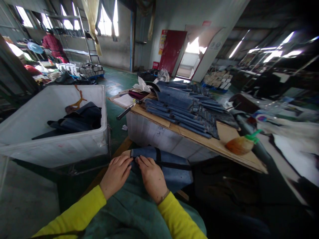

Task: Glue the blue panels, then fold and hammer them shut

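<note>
Across my lap lies a blue fabric piece with black straps (174, 161), perhaps a bag part. My left hand (117, 172) pinches its near left end, fingers bent together. Close beside it, my right hand (153, 177) grips the same end, thumb and fingers closed on the edge. The two sets of fingertips almost meet over a dark strip there. Beneath both hands is a green apron (129, 212) over my legs.
Stacks of folded blue pieces (179, 103) cover a cardboard-topped bench (169, 124) ahead, with a black-handled tool (126, 112) and an orange bottle with green nozzle (239, 145). At left, a white bin (57, 149) contains dark pieces (82, 119). A person (53, 44) stands far left.
</note>
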